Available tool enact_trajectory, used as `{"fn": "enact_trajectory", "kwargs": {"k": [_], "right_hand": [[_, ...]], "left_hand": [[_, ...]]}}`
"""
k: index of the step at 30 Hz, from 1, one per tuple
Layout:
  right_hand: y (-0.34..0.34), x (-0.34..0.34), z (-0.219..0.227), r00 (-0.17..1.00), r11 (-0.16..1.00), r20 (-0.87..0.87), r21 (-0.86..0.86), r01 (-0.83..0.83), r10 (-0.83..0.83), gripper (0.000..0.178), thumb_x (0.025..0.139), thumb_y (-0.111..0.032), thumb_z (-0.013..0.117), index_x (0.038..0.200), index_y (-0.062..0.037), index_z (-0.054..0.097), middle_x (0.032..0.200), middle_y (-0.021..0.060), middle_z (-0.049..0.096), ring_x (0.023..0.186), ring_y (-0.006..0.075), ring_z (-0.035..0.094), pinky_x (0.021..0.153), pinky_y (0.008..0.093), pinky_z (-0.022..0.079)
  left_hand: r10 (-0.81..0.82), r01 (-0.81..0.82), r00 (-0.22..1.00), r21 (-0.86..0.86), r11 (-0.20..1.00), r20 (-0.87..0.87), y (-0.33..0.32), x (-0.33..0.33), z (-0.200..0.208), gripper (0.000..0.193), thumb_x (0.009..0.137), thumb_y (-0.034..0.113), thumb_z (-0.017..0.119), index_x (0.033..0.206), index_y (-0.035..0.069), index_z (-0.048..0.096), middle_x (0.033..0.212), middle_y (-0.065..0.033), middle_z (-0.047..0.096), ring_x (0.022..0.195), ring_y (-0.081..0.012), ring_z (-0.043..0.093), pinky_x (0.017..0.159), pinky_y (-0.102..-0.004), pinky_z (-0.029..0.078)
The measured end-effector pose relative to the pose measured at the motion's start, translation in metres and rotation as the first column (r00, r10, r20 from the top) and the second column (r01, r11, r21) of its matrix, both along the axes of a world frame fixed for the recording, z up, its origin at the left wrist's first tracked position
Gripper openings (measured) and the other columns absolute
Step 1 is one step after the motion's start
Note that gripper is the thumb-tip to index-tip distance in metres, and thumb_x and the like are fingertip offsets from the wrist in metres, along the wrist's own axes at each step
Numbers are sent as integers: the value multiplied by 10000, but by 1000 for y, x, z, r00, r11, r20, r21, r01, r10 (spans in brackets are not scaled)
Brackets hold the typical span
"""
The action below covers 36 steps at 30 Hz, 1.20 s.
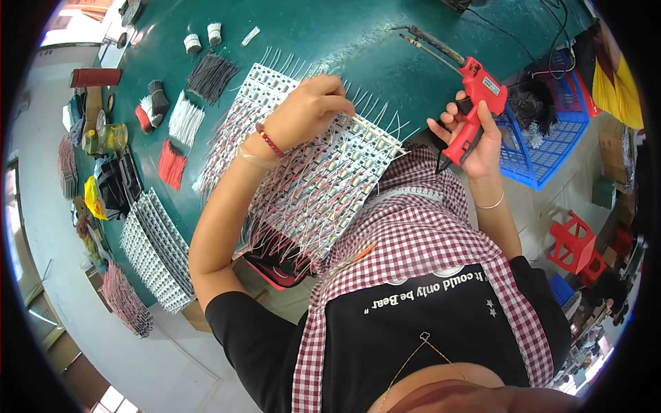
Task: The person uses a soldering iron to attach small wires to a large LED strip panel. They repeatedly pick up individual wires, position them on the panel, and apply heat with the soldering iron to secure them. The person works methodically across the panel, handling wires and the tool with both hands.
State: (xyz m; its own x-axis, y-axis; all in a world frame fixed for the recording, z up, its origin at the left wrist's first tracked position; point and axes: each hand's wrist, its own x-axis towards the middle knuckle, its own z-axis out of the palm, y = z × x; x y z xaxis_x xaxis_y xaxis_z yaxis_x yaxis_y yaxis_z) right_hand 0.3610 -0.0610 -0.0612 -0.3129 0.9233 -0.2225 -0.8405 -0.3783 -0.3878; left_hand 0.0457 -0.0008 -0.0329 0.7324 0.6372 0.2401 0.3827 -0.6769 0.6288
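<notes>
Holding red soldering gun [485, 95] w/ R grip [486, 146]; L grip [310, 104], closure unclear, at white, wire-fringed PCB sheet [337, 168].

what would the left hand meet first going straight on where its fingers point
Likely the circuit boards right by the left hand; it seems to touch their edge, though depth is unclear.

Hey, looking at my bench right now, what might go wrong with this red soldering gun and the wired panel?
If hot, the red soldering gun in the right hand could burn the bare left hand at the panel. The panel's wires crowd close to the checked apron, so they might snag.
</notes>
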Motion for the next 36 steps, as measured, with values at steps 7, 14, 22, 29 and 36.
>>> {"fn": "enact_trajectory", "kwargs": {"k": [7,14,22,29,36], "right_hand": [[-2,-1,-1,1000,999,-12,20,-25,25,346,948,-344,528,1127,-48,523,986,136,599,957,267,596,983,564,433],[-1,-37,2,991,989,2,65,-130,130,344,951,-342,518,1130,-49,508,1085,164,582,1175,323,516,1039,572,372],[-8,-58,15,995,993,12,61,-103,102,341,945,-330,534,1108,-30,537,1065,171,599,1176,355,509,1021,586,385],[-6,-21,42,1000,990,17,138,-1,-2,375,941,-344,546,1161,-44,506,1035,129,579,1044,272,564,1001,521,426],[-28,12,100,986,969,38,198,150,-161,367,942,-344,549,1165,-56,502,915,85,538,935,233,557,968,471,463]], "left_hand": [[-4,2,1000,-78,997,-25,-2,-3,6,297,680,-132,605,869,73,707,828,-61,553,804,-234,552,666,-329,455],[-45,43,997,-34,998,-55,-15,-16,9,329,622,-137,596,836,87,707,803,-44,551,799,-230,546,686,-336,452],[-9,9,997,-9,1000,-78,-42,-42,41,280,637,-109,617,817,89,698,799,-33,553,791,-223,544,683,-345,436],[398,-399,917,-3,917,-33,-13,-60,70,216,772,-68,584,864,76,715,780,-77,549,725,-242,552,653,-315,451],[413,-417,908,196,887,63,80,-14,48,251,764,-43,567,879,107,732,810,-106,594,801,-295,582,718,-361,473]]}}
